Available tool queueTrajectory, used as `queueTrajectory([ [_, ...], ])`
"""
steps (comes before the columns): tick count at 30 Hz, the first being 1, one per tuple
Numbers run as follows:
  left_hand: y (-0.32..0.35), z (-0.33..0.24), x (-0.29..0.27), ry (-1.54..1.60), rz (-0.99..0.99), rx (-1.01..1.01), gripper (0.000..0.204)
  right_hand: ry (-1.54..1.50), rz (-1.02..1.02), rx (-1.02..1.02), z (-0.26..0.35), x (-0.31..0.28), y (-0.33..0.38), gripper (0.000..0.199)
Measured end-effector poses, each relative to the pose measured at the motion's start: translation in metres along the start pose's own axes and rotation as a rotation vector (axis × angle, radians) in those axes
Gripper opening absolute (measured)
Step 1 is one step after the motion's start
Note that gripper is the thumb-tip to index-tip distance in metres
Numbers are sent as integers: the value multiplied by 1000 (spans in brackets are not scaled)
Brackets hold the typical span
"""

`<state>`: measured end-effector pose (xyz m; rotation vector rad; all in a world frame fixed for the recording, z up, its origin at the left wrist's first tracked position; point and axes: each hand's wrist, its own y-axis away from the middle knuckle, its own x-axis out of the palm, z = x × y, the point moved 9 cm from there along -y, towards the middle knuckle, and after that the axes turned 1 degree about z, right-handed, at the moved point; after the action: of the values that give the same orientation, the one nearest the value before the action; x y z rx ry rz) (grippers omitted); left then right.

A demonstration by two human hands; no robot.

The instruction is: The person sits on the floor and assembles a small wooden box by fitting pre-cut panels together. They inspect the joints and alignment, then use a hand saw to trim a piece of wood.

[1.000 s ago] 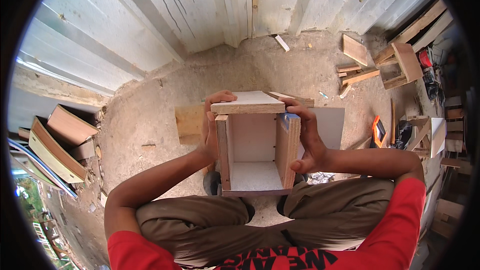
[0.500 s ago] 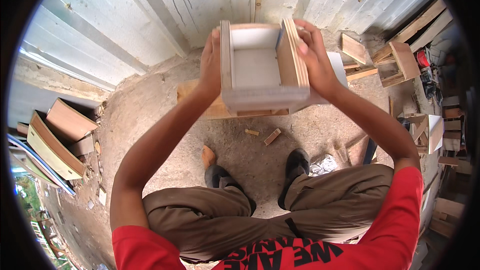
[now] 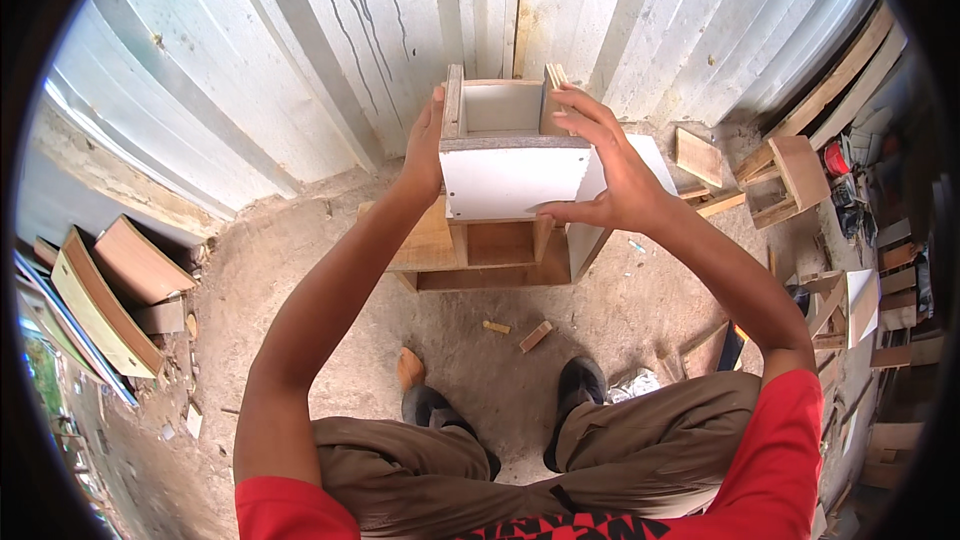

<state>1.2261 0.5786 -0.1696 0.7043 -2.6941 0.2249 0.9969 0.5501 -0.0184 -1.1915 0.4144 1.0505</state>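
Both my hands hold a small open-topped wooden box (image 3: 515,180) out in front of me. White board covers its near face, and raw plywood edges show along the top. My left hand (image 3: 424,152) lies along the box's left side, its fingers pointing up. On the right, my right hand (image 3: 622,178) grips with the thumb by the lower edge of the white face and the fingers over the right side. Directly below is a larger wooden shelf unit (image 3: 422,242) with open compartments; whether the box touches it, I cannot tell.
A corrugated metal wall (image 3: 420,10) rises behind the box. Board offcuts (image 3: 140,262) lean at the left. On the right are a wooden frame piece (image 3: 800,175) and stacked scraps. Two small wood bits, one a reddish block (image 3: 536,336), lie before my feet.
The box has tipped, so its white near face shows more and its inside less. My right thumb has come round to that face. More of the shelf unit below is visible.
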Motion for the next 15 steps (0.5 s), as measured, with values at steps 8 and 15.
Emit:
queueTrajectory([
  [8,7,-11,4,-25,-103,76,58,110,137,-98,16,-4,-10,82],
  [15,2,-11,-4,-217,-148,80,56,48,148,18,-4,-6,-13,89],
])
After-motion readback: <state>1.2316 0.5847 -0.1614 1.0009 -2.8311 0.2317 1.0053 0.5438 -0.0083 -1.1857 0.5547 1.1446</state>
